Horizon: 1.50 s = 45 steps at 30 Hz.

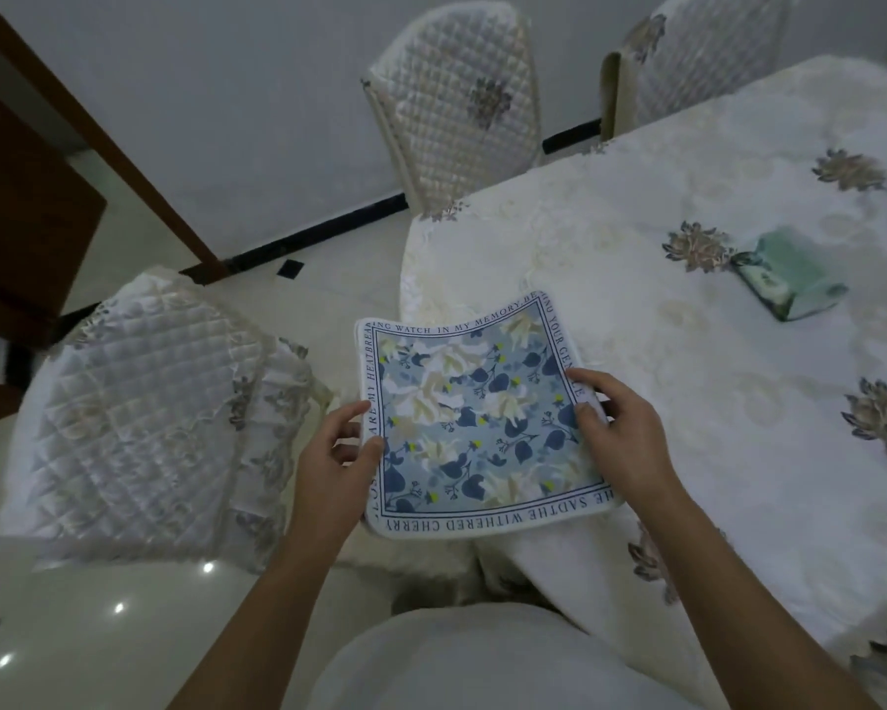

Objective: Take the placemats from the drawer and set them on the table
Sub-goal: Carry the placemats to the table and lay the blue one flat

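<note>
1. We see the placemat (475, 412), blue floral, held flat over the table's (687, 161) near corner, part of it overhanging the edge.
2. Our left hand (339, 443) pinches its left border; our right hand (615, 427) pinches its right border.
3. Farther in on the table lies a green packet (785, 276); beside the table stands a quilted chair (144, 417).

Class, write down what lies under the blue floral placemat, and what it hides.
Under the placemat lies the tablecloth at the table's corner; its left part juts past the edge. The left hand and right hand hold its sides; any fingers beneath are covered.
</note>
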### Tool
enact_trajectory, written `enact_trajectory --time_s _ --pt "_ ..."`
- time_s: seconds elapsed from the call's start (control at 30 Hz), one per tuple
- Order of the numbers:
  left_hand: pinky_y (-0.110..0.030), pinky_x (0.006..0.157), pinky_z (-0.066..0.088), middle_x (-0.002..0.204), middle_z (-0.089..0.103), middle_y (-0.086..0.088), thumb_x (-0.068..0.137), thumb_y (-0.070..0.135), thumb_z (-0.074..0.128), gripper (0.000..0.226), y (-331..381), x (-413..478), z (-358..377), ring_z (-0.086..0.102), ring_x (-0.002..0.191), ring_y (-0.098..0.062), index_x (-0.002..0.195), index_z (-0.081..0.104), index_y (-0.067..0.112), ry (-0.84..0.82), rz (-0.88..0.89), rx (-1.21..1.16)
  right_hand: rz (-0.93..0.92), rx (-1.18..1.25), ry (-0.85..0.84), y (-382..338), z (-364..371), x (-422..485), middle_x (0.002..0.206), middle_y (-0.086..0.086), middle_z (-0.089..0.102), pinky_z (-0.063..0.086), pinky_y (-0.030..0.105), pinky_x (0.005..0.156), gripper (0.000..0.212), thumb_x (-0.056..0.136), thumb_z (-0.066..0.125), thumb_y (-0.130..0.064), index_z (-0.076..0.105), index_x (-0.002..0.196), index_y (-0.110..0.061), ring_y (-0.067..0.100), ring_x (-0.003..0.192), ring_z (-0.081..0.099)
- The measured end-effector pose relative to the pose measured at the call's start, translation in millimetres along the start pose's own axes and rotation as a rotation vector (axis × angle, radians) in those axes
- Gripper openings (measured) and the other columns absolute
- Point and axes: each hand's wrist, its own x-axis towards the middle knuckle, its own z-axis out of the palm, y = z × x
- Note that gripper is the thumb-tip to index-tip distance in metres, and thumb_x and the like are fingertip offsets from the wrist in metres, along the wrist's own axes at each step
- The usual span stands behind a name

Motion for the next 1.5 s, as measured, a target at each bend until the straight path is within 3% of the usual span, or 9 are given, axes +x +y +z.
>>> enact_trajectory --time_s 0.17,0.5,0.63,0.87,1.07,1.2,1.27,1.4,1.5 --pt "-0.041 0.069 0.063 0.103 0.064 -0.004 0.094 0.008 0.065 0.035 22 55 20 0.071 0.085 -0.028 0.12 0.064 0.033 -0.109 0.064 0.038 0.038 0.011 0.093 0 -11 27 0.117 -0.008 0.069 0.053 0.026 0.075 0.041 0.096 0.056 -0.016 0.061 0.127 -0.041 0.009 0.098 0.066" --pt "-0.035 0.065 0.062 0.102 0.069 -0.001 0.095 0.011 0.065 0.034 25 167 101 0.07 0.08 -0.018 0.124 0.063 0.029 -0.543 0.247 0.192 0.313 -0.057 0.505 31 -12 2 0.126 -0.011 0.065 0.057 0.035 0.083 0.039 0.096 0.057 -0.018 0.06 0.13 -0.037 0.012 0.099 0.067" --pt "-0.035 0.068 0.06 0.098 0.066 0.005 0.095 0.014 0.065 0.034 -11 194 126 0.067 0.077 -0.009 0.126 0.061 0.028 -0.694 0.306 0.387 0.493 -0.078 0.518 65 21 -28 0.126 -0.007 0.065 0.058 0.044 0.083 0.039 0.097 0.056 -0.021 0.057 0.133 -0.037 0.015 0.096 0.068" --pt "-0.033 0.075 0.048 0.121 0.057 -0.004 0.095 0.019 0.066 0.039 -32 204 129 0.058 0.091 -0.017 0.133 0.058 0.02 -0.703 0.439 0.613 0.576 -0.045 0.604 71 57 -46 0.133 -0.003 0.059 0.051 0.045 0.099 0.049 0.092 0.062 -0.015 0.053 0.14 -0.023 0.017 0.117 0.059" --pt "-0.04 0.084 0.052 0.119 0.061 -0.008 0.087 0.011 0.072 0.039 -30 199 129 0.061 0.106 -0.028 0.126 0.063 0.013 -0.669 0.523 0.664 0.551 -0.048 0.626 65 47 -41 0.125 -0.004 0.059 0.052 0.047 0.094 0.046 0.09 0.063 -0.015 0.055 0.135 -0.022 0.019 0.111 0.06" --pt "-0.046 0.08 0.055 0.116 0.062 -0.007 0.087 0.01 0.073 0.035 -27 195 131 0.061 0.104 -0.027 0.121 0.066 0.014 -0.618 0.523 0.597 0.537 -0.059 0.626 61 38 -37 0.122 -0.003 0.054 0.05 0.036 0.093 0.046 0.091 0.065 -0.017 0.054 0.136 -0.022 0.011 0.103 0.057" --pt "-0.045 0.08 0.055 0.114 0.061 -0.007 0.086 0.01 0.073 0.031 -24 193 132 0.061 0.103 -0.026 0.117 0.067 0.013 -0.599 0.541 0.593 0.561 -0.011 0.606 61 37 -33 0.118 -0.004 0.054 0.05 0.038 0.094 0.045 0.091 0.066 -0.021 0.055 0.134 -0.027 0.014 0.103 0.058" --pt "-0.037 0.077 0.051 0.113 0.06 -0.004 0.086 0.015 0.074 0.032 -20 195 134 0.061 0.094 -0.021 0.117 0.065 0.02 -0.62 0.387 0.59 0.606 0.1 0.521 67 33 -27 0.12 -0.007 0.064 0.054 0.046 0.093 0.046 0.085 0.063 -0.038 0.054 0.13 -0.041 0.016 0.105 0.065" --pt "-0.038 0.078 0.053 0.113 0.061 -0.003 0.087 0.021 0.074 0.032 -14 198 137 0.061 0.089 -0.019 0.118 0.064 0.024 -0.659 0.267 0.633 0.579 0.101 0.504 69 24 -29 0.111 -0.006 0.068 0.058 0.044 0.086 0.042 0.089 0.063 -0.022 0.057 0.128 -0.039 0.012 0.093 0.068"
